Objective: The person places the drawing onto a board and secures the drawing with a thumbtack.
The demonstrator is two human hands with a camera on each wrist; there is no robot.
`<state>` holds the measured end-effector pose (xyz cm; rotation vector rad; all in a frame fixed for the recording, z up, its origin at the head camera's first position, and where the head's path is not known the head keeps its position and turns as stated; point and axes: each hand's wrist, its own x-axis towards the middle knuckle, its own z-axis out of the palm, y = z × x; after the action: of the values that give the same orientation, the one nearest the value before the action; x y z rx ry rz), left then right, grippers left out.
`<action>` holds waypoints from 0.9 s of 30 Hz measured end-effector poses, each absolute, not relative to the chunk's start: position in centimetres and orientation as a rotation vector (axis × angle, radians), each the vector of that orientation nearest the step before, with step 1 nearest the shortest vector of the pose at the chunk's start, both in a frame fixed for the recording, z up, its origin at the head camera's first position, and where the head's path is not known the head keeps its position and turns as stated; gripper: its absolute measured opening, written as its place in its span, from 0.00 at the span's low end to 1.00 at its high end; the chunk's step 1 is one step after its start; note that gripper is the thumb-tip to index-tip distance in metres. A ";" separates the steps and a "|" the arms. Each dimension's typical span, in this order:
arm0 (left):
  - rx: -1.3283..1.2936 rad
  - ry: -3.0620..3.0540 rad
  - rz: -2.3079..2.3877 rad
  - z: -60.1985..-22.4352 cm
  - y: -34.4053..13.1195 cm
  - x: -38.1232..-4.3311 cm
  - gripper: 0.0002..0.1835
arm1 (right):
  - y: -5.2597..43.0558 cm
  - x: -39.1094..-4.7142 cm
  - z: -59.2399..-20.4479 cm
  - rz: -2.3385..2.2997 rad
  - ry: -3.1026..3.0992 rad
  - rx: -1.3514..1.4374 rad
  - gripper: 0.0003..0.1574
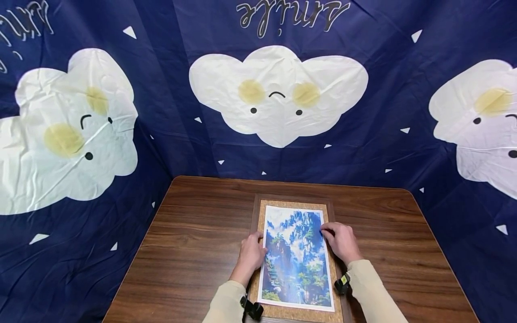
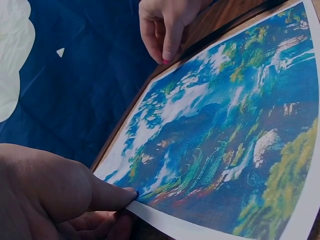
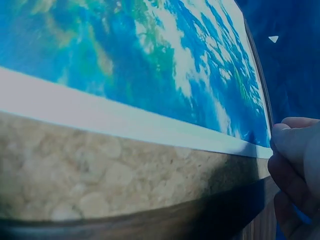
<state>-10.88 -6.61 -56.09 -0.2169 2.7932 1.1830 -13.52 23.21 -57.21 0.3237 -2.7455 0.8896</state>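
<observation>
A print (image 1: pixel 296 258) of blue cliffs, trees and a waterfall, with a white border, lies on a brown-framed cork board (image 1: pixel 291 312). At its left edge, my left hand (image 1: pixel 251 253) holds the border, thumb on top and the other fingers curled at the edge. A dark speck shows by that thumb tip in the left wrist view. On the opposite edge, my right hand (image 1: pixel 342 240) pinches with thumb and forefinger; a small red thing (image 2: pixel 165 61) shows at those fingertips in the left wrist view. Cork (image 3: pixel 100 165) shows along the print's border in the right wrist view.
The board rests on a dark wooden table (image 1: pixel 190 242). Navy cloth (image 1: pixel 161 89) with white clouds hangs behind the table and at both sides. A small black camera (image 1: pixel 251 308) is strapped to the left wrist, and another (image 1: pixel 342 284) to the right.
</observation>
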 end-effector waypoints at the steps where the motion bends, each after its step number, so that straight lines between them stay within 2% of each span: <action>1: -0.220 2.793 1.184 -56.1 -6.6 -10.9 0.20 | 23.2 -13.6 -57.2 0.888 -2.744 0.324 0.06; 27: -0.208 2.793 1.195 -56.1 -6.8 -10.9 0.20 | 21.2 -15.1 -57.2 0.981 -2.830 0.321 0.06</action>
<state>-10.94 -6.75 -56.15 -0.2080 2.7933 1.1953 -15.07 21.16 -57.24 0.3207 -2.8300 0.9812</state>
